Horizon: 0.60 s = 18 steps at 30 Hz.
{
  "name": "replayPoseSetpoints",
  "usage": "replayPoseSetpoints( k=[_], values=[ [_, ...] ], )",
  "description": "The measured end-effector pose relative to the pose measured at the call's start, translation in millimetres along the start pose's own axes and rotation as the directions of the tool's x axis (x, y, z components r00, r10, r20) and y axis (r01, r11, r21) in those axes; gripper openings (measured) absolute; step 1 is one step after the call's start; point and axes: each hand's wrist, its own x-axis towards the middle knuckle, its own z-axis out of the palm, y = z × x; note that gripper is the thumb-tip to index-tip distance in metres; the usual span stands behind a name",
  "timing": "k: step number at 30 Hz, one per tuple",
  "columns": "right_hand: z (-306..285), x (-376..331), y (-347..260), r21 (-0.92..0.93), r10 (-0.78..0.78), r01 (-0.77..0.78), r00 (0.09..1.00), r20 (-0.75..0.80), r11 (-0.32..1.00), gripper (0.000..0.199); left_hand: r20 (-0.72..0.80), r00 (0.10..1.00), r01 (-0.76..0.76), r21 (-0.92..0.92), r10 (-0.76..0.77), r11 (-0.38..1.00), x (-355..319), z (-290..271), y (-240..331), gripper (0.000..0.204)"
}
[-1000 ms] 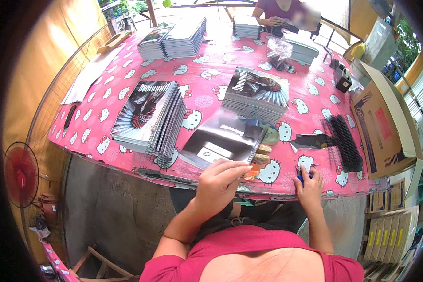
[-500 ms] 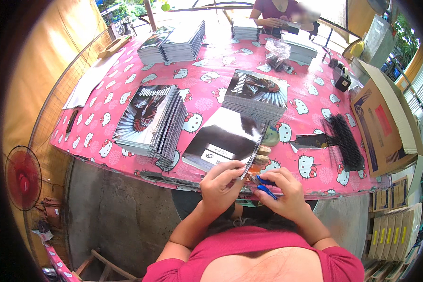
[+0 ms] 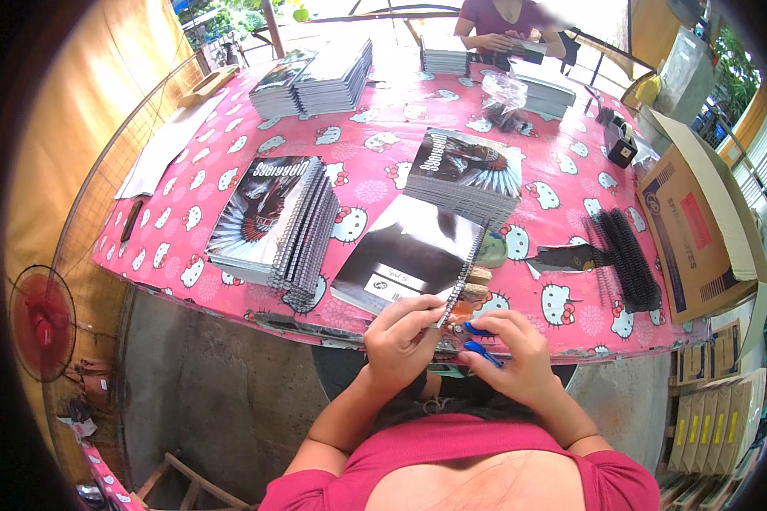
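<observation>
Hands working at the spiral end of a notebook, at the near table edge.

The left hand [image 3: 409, 328] is pinching the lower end of the wire coil of the dark-covered notebook [image 3: 405, 255], which is lying on the pink patterned tablecloth [image 3: 375, 183]. The right hand [image 3: 511, 358] is closing around blue-handled pliers [image 3: 479, 341] just beside that coil end. A stack of bound notebooks [image 3: 273, 217] is sitting to the left.

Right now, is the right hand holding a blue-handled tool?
Yes, the right hand grips a small blue-handled tool at the spiral end of the notebook, which the left hand pinches.
</observation>
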Motion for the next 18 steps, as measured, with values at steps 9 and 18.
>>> replayPoseSetpoints(
  k=[9, 18],
  values=[
    [6.7, 1.4, 38.9, 0.660, 0.168, -0.727, 0.638, 0.752, -0.190, 0.027, 0.005, 0.986, -0.164, 0.069, 0.164, 0.984, 1.7, -5.2, -7.9, 0.016],
    [-17.6, -29.1, 93.2, -0.227, 0.360, -0.388, 0.920, -0.155, 0.893, 0.037, -0.608, 0.756, -0.166, 0.180, 0.243, 0.969, 112.1, -85.5, -18.5, 0.029]
  ],
)
